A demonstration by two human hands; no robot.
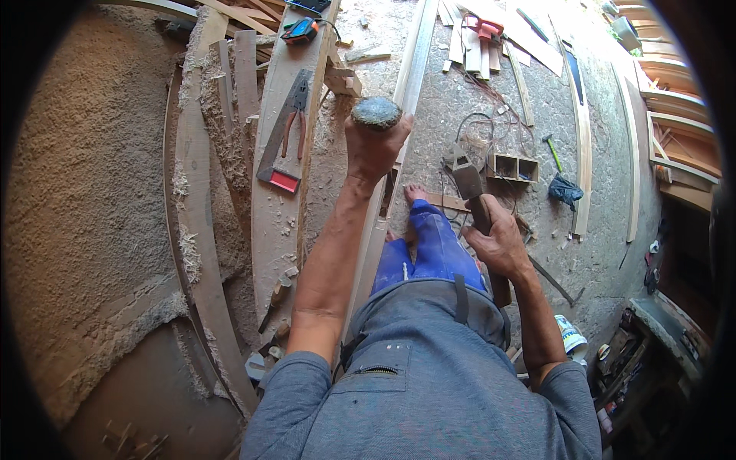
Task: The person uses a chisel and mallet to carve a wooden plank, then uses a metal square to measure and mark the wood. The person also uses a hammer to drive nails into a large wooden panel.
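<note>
My left hand (374,151) is closed around an upright chisel handle (376,112), whose round, battered grey end faces up. Its blade is hidden below my fist. Under that hand runs a long pale wooden beam (369,257) with a slot (389,192) cut into it. My right hand (497,239) grips the dark handle of a hammer-like tool (466,178) with a broad grey metal head. That head is raised to the right of the beam, apart from the chisel. My bare foot (415,193) rests beside the beam.
To the left, a plank (264,230) carries a set square (280,138), pliers (290,126) and a tape measure (300,31). Rightward on the floor are a divided wooden box (512,168), a green-handled hammer (553,153), a dark plastic bag (565,190), cables and a white bucket (572,337).
</note>
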